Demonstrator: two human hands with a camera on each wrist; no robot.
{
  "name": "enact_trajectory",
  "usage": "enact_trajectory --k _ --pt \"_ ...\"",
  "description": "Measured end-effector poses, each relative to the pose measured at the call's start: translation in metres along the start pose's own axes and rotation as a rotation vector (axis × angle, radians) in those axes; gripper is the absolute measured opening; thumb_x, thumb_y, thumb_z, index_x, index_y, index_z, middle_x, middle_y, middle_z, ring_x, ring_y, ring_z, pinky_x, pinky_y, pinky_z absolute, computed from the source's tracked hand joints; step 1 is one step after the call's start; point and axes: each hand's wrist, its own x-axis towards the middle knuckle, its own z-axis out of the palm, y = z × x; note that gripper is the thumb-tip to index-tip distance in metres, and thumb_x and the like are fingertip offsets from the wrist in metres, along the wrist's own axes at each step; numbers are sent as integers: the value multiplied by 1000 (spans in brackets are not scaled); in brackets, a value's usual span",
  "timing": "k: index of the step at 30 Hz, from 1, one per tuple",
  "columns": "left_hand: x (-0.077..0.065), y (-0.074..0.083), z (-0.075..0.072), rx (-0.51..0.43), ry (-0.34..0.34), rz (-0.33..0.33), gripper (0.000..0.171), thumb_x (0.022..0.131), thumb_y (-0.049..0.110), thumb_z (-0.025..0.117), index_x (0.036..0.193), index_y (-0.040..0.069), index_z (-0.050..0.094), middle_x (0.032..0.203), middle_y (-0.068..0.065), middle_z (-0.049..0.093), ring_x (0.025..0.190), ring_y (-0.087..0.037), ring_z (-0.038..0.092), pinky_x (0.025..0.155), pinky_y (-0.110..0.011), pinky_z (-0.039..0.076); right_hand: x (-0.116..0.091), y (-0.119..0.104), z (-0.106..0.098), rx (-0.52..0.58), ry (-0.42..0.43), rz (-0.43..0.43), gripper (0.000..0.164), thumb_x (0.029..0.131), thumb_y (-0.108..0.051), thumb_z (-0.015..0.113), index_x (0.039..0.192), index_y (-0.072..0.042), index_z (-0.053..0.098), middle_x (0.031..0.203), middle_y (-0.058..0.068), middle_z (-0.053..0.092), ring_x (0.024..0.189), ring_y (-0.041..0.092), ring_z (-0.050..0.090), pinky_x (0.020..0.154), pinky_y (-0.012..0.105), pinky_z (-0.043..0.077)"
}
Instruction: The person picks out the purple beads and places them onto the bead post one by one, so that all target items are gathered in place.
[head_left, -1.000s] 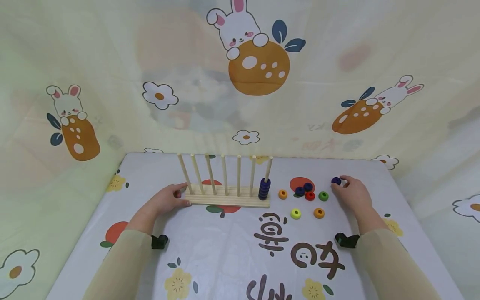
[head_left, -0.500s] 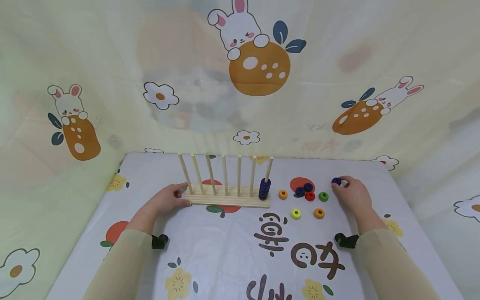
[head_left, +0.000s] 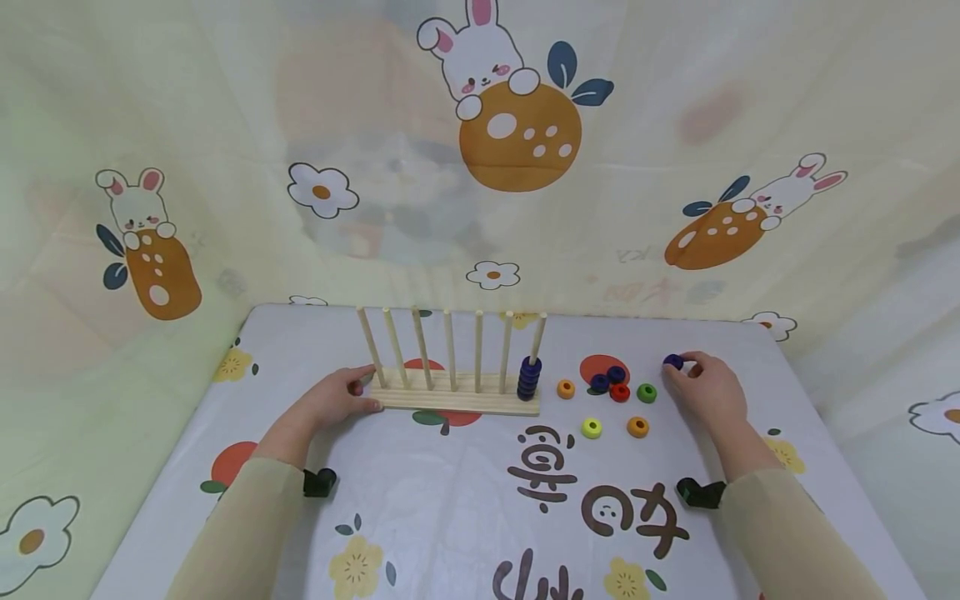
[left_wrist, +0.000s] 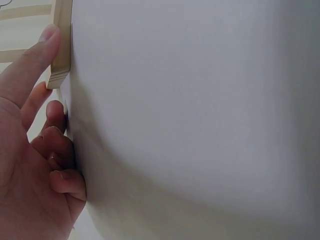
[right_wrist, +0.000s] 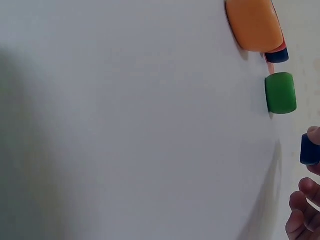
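At the left end of a wooden peg stand (head_left: 450, 402), my left hand (head_left: 330, 398) grips the base between thumb and index finger. The left wrist view shows the thumb on the front face of the base (left_wrist: 62, 55), the other fingers loosely curled. Several upright pegs rise from the stand. Dark blue beads (head_left: 528, 379) are stacked on its rightmost peg. At the back right, my right hand (head_left: 708, 387) pinches a dark blue bead (head_left: 672, 361) between thumb and fingertips. The right wrist view has this bead (right_wrist: 310, 150) at its right edge.
Loose beads lie between the stand and my right hand: two dark blue ones (head_left: 600, 382), a red one (head_left: 619, 392), a green one (head_left: 647, 392), a yellow one (head_left: 592, 427) and two orange ones (head_left: 638, 427). A patterned cloth wall (head_left: 405, 267) stands behind the table.
My right wrist and forearm have shifted slightly to the right, with the bead still pinched in nearly the same spot. The left hand and the stand have stayed still.
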Motion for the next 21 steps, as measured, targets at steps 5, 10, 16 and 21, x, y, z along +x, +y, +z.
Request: enact_trajectory --k 5,10,16,21 --pt "1 1 -1 17 3 9 81 84 36 80 152 15 41 98 -9 49 94 -24 47 78 -40 37 -8 -5 -4 -6 15 -46 65 94 -50 62 135 0 52 107 22 55 92 36 49 73 43 46" --pt "1 1 -1 22 3 7 81 84 37 80 152 16 41 98 -8 49 94 -24 47 78 -39 37 -17 -13 -8 -20 40 -98 65 94 -52 62 133 -1 54 108 22 56 91 35 50 70 41 46" --pt "1 1 -1 28 1 11 81 84 37 79 153 15 40 98 -8 49 95 -23 47 78 -40 37 -25 -29 -11 -34 75 -149 63 93 -52 63 131 -2 56 107 21 57 91 35 50 69 42 46" --pt "-1 2 -1 25 0 7 81 85 36 79 153 15 40 98 -8 49 94 -23 47 78 -39 36 -34 -46 -16 -24 96 -199 66 92 -59 61 128 -4 58 105 18 57 90 33 50 67 39 45"
